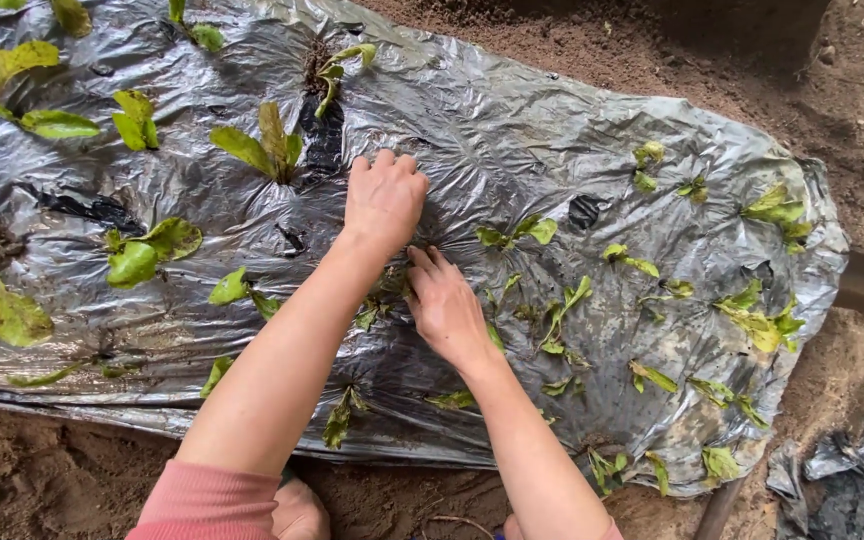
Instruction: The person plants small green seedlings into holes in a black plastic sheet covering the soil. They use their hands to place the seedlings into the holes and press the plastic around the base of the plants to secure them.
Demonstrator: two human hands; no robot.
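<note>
Two hands meet at one spot near the middle of the crinkled silver-grey plastic mulch sheet (512,130) that covers the raised soil bed. I see my left hand (384,200) lying knuckles-up on the film, fingers curled under and pressed together, so I cannot tell whether they pinch anything. My right hand (447,305) sits just below it, fingertips dipped toward a small planting hole in the film (392,280); those fingers are bunched close, and what they grip, if anything, is hidden beneath them. A few limp green seedling leaves (367,318) show at the edge of that hole, touching the right hand.

To do this step well, I judge the left hand should hold the film flat and taut beside the hole while the right works the soil in around the roots, pressing gently and not crushing the stem. Widening the tear would be a mistake, since the film looks thin and already creased. Neighbouring plants need care too: the upright green lettuce seedling (270,150) stands near the left wrist, and the small wilted seedlings (562,320) lie close to the right hand, so I would keep both forearms lifted off them
</note>
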